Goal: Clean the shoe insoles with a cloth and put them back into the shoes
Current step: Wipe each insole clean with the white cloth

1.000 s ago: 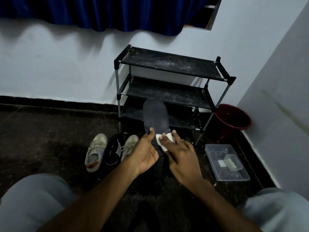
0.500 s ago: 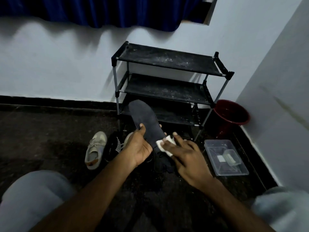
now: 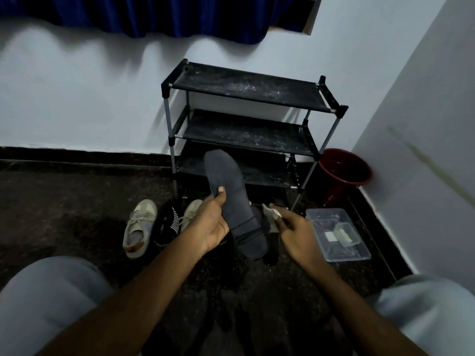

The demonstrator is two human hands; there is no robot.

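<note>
My left hand (image 3: 209,222) grips a long dark insole (image 3: 232,199) at its middle, thumb across the top, with the toe end pointing up toward the rack. My right hand (image 3: 295,233) pinches a small white cloth (image 3: 271,211) just right of the insole, apart from it. A dark shoe (image 3: 270,242) lies on the floor under the insole, mostly hidden. Two beige sneakers (image 3: 137,227) lie on the floor to the left, the second beige sneaker (image 3: 191,210) partly behind my left hand.
A black three-shelf rack (image 3: 246,119) stands against the white wall. A red bucket (image 3: 344,170) sits in the corner at right. A clear plastic tub (image 3: 336,235) with a small box inside lies by my right hand. A black striped sock (image 3: 167,223) lies between the sneakers.
The right hand with the cloth has come off the insole and moved right. The left hand has tilted the insole so more of its lower end shows.
</note>
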